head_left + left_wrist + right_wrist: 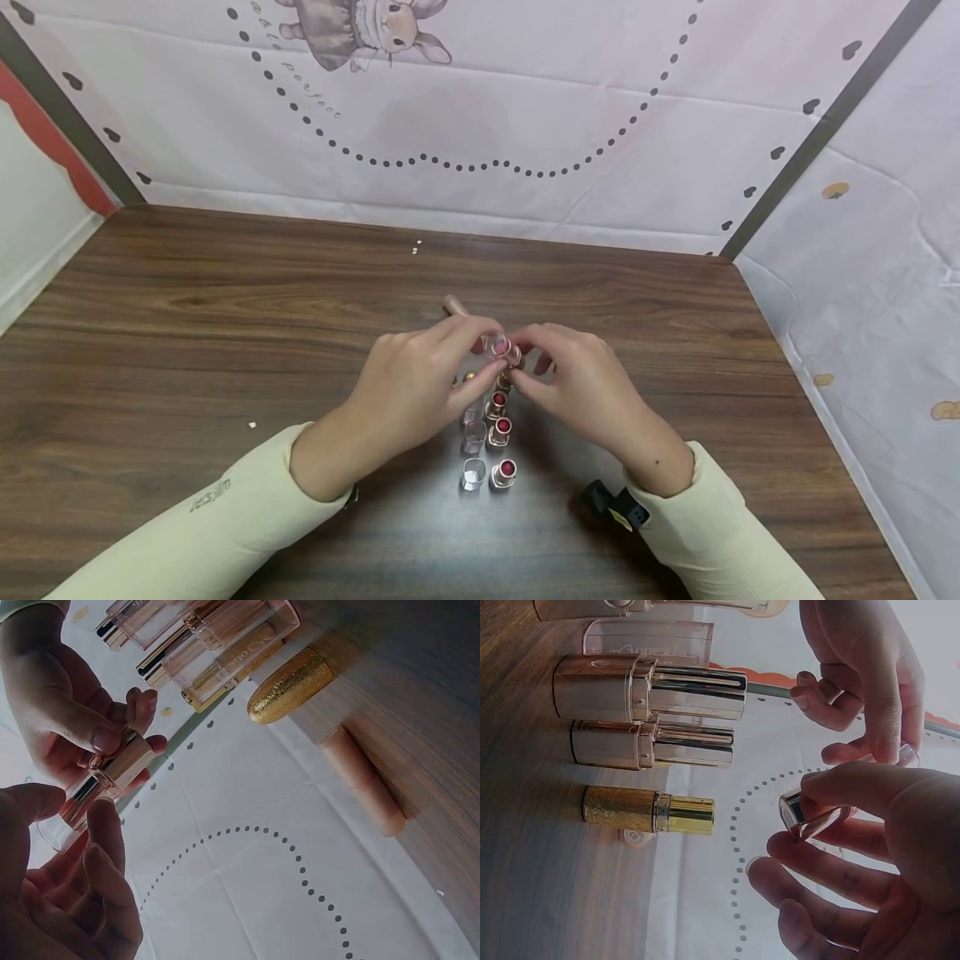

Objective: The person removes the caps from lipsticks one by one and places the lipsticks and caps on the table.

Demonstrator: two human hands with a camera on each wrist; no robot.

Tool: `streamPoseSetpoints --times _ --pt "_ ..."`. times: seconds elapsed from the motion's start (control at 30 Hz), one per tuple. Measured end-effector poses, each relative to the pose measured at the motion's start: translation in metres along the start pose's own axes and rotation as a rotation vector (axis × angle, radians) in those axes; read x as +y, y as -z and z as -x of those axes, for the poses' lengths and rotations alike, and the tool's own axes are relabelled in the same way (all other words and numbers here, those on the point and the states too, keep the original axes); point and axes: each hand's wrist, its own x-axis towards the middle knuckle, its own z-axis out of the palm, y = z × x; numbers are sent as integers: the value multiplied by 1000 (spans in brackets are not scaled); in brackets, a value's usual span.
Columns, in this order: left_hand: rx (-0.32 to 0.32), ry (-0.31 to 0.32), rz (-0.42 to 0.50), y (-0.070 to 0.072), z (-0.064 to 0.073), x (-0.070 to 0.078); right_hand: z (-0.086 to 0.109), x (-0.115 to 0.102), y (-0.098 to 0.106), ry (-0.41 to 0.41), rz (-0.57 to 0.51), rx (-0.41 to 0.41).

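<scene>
Above the table, my right hand (581, 375) pinches the base of a rose-gold lipstick (124, 761) between thumb and fingers. My left hand (408, 379) pinches a clear lipstick cap (52, 832) at the lipstick's other end; the cap surrounds at least part of the metal tube. How far on it sits is partly hidden by fingers. Below the hands stand uncapped lipsticks (501, 428) in a row, red tips up. Beside them stands a row of clear caps (475, 435). A gold lipstick (619, 808) stands at the far end, near a rounded gold cap (292, 684).
Beyond my left fingers is a pinkish-beige tube (453, 305). Small white bits (252, 425) lie on the brown wooden table (225, 333). A printed cloth (487, 108) hangs at the back edge, and another cloth (885, 250) is at the right.
</scene>
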Motion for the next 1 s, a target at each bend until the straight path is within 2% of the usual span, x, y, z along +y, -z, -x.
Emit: streamPoseSetpoints --times 0.43,1.0 --pt "-24 -22 21 -1 1 1 0 0 -1 6 29 -1" --pt "7 -47 41 -1 0 1 1 2 -3 68 21 53"
